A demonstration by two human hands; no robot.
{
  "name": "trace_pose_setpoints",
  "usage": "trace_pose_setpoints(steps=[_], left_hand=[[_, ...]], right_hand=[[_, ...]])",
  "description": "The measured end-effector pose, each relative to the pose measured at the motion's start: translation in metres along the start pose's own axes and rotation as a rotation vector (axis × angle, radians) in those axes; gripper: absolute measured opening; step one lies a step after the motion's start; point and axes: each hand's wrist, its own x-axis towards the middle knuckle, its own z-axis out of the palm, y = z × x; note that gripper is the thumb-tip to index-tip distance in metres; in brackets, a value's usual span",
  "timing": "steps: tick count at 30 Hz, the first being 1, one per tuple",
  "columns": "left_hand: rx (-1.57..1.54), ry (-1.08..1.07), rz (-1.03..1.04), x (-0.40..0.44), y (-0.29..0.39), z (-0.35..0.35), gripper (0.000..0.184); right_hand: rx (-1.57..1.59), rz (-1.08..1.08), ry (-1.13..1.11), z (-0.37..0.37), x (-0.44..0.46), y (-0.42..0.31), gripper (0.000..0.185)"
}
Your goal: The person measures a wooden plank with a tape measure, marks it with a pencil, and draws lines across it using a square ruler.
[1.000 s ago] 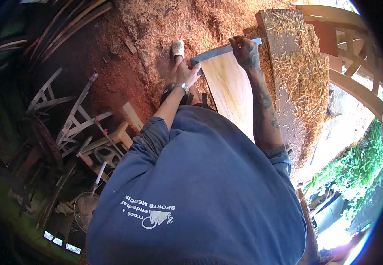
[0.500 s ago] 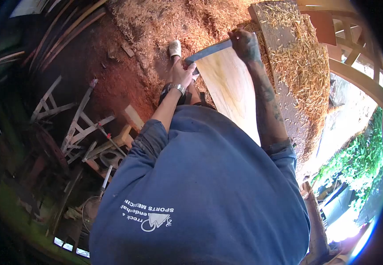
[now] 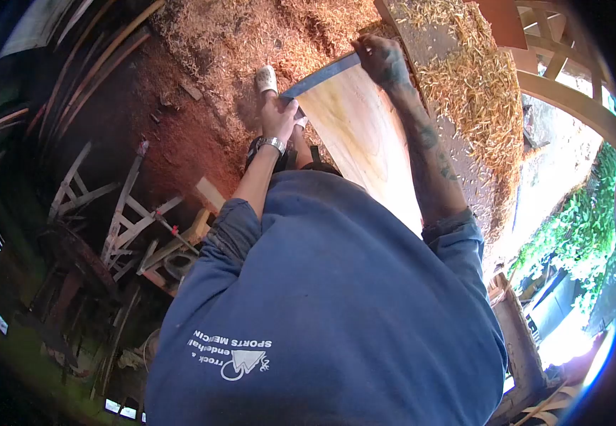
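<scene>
A flat blue-grey strip [image 3: 326, 74] lies across the far end of a pale wooden board [image 3: 361, 128]. Its exact kind cannot be made out. My left hand [image 3: 277, 117], wearing a metal watch, is closed on the strip's left end, thumb on top. At the other end, my tattooed right hand [image 3: 382, 60] is curled in a fist on the strip beside the board's right corner. The board runs from the strip back towards my body, and my shirt hides its near end.
A thick plank heaped with wood shavings [image 3: 475, 92] runs along the right side. Shavings cover the ground [image 3: 216, 35] ahead, near my shoe [image 3: 266, 78]. Wooden trestles [image 3: 127, 206] stand at left, long curved strips [image 3: 102, 64] beyond them. Green plants [image 3: 570, 227] show at far right.
The whole view has shifted, so hands, strip and board appear slightly farther left and higher. Both hands keep their hold at the strip's ends.
</scene>
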Motion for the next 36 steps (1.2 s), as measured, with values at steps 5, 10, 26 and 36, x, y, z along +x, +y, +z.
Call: trace_pose_setpoints(steps=[5,10,26,36], left_hand=[[0.043,-0.005,0.011,0.01,-0.012,-0.001,0.017],[0.0,-0.012,-0.007,0.007,-0.005,0.001,0.018],[-0.081,-0.019,-0.025,0.009,-0.01,0.002,0.017],[0.07,0.053,0.073,0.025,-0.041,-0.006,0.015]], right_hand=[[0.192,-0.282,0.059,0.067,-0.029,-0.061,0.005],[0.348,-0.042,0.089,0.033,-0.018,-0.028,0.006],[0.381,0.058,-0.013,0.024,-0.014,-0.038,0.019],[0.286,0.086,0.05,0.014,-0.007,-0.042,0.028]])
